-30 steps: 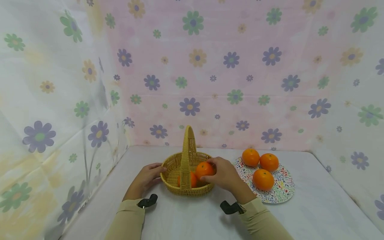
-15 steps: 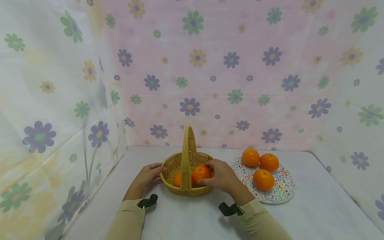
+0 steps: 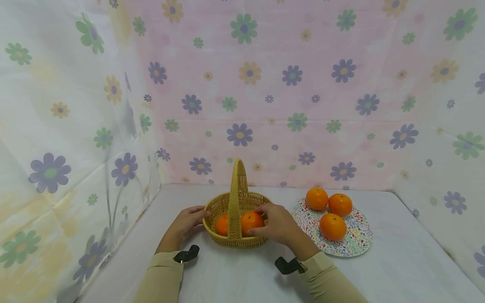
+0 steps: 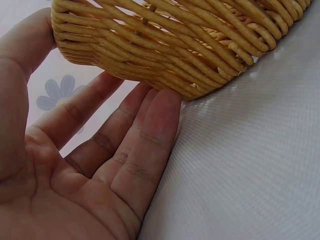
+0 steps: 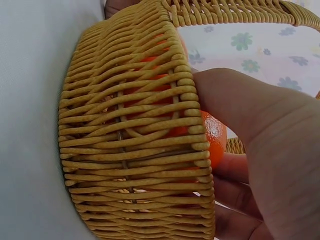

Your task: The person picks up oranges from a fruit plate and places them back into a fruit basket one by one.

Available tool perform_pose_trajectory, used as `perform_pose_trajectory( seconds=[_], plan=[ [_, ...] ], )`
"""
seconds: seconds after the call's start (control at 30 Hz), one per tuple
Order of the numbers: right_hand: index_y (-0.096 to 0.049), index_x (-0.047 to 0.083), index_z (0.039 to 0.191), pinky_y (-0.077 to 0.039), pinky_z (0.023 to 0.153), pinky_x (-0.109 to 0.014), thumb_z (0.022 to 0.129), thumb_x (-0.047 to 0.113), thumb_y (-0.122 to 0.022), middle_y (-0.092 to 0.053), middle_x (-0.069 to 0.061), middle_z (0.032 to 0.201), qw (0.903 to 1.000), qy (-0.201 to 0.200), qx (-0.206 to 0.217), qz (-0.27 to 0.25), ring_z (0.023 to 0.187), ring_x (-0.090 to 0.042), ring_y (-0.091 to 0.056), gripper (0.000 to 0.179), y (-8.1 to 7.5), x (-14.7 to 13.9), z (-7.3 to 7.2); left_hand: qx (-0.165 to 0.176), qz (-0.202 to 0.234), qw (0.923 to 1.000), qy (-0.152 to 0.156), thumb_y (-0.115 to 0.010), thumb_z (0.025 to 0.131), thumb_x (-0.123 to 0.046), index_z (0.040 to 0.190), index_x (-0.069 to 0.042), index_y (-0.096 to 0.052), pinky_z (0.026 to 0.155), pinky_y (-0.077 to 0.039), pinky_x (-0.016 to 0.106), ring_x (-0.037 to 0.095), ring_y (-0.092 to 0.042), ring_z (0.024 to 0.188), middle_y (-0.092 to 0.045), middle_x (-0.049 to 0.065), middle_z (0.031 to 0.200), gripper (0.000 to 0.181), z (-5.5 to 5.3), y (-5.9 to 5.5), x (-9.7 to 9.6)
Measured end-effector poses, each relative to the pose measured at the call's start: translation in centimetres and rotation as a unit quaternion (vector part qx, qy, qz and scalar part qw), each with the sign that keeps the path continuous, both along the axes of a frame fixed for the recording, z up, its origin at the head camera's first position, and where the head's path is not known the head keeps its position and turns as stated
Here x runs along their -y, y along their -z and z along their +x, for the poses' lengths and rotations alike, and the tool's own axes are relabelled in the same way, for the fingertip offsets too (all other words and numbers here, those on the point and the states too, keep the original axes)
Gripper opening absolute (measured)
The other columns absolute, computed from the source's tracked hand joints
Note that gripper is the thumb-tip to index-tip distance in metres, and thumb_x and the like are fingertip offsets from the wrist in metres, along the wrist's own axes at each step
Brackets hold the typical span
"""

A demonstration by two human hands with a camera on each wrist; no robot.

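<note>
A yellow wicker basket [image 3: 250,243] with a tall arched handle stands on the table. At its left end my left hand [image 3: 186,223] holds it, with the thumb by the rim and the fingers against the woven wall [image 4: 165,45] in the left wrist view. My right hand [image 3: 279,223] reaches over the right rim and grips an orange [image 3: 251,221] between thumb and fingers, low inside the basket. A second orange [image 3: 221,225] lies left of it, partly hidden by the handle. Through the weave in the right wrist view, the gripped orange [image 5: 215,137] shows beneath my thumb.
To the right, a round plate [image 3: 358,242] with a colourful speckled pattern bears three oranges, one of them at the front [image 3: 332,227]. White cloth covers the table [image 3: 235,277]. Flower-printed curtains [image 3: 273,105] close off the back and both sides.
My right hand has moved a little left and down with its orange, deeper into the basket. The other orange has shifted left behind the handle. My left hand stays put.
</note>
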State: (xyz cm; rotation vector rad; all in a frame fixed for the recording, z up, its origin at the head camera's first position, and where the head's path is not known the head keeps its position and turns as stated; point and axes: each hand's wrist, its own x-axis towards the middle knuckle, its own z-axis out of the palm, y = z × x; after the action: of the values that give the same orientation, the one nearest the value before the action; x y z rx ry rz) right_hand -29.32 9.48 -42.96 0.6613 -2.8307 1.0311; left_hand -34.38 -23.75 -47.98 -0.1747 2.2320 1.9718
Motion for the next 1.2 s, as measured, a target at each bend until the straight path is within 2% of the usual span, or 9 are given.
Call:
perform_pose_trajectory(
  seconds=[0.2, 0.63, 1.2],
  plan=[
    [-0.070, 0.016, 0.129, -0.060, 0.087, -0.035, 0.075, 0.055, -0.088, -0.072, 0.004, 0.113, 1.0000, -0.004, 0.001, -0.005, 0.102, -0.015, -0.067, 0.069, 0.20, -0.01, -0.01, 0.001, -0.001, 1.0000, -0.001, -0.078, 0.091, -0.028, 0.135, -0.004, -0.065, 0.094, -0.062, 0.038, 0.023, -0.070, 0.107, -0.067, 0.014, 0.134, 0.052, 0.02, -0.01, 0.00],
    [-0.072, 0.015, 0.124, -0.060, 0.082, -0.033, 0.077, 0.050, -0.088, -0.073, 0.004, 0.114, 0.9988, -0.014, 0.040, -0.027, 0.099, -0.014, -0.067, 0.061, 0.20, -0.07, -0.13, 0.003, -0.005, 1.0000, -0.002, -0.078, 0.091, -0.029, 0.137, -0.005, -0.065, 0.095, -0.061, 0.038, 0.024, -0.070, 0.109, -0.066, 0.014, 0.137, 0.053, -0.08, 0.05, 0.03],
    [-0.071, 0.013, 0.126, -0.061, 0.087, -0.036, 0.080, 0.049, -0.086, -0.073, 0.002, 0.116, 0.9986, -0.025, 0.040, -0.021, 0.103, -0.015, -0.068, 0.060, 0.38, -0.18, -0.35, 0.006, -0.011, 0.9999, -0.007, -0.078, 0.090, -0.030, 0.136, -0.005, -0.065, 0.096, -0.061, 0.038, 0.024, -0.070, 0.109, -0.066, 0.014, 0.137, 0.054, -0.01, -0.01, -0.02]
  ],
)
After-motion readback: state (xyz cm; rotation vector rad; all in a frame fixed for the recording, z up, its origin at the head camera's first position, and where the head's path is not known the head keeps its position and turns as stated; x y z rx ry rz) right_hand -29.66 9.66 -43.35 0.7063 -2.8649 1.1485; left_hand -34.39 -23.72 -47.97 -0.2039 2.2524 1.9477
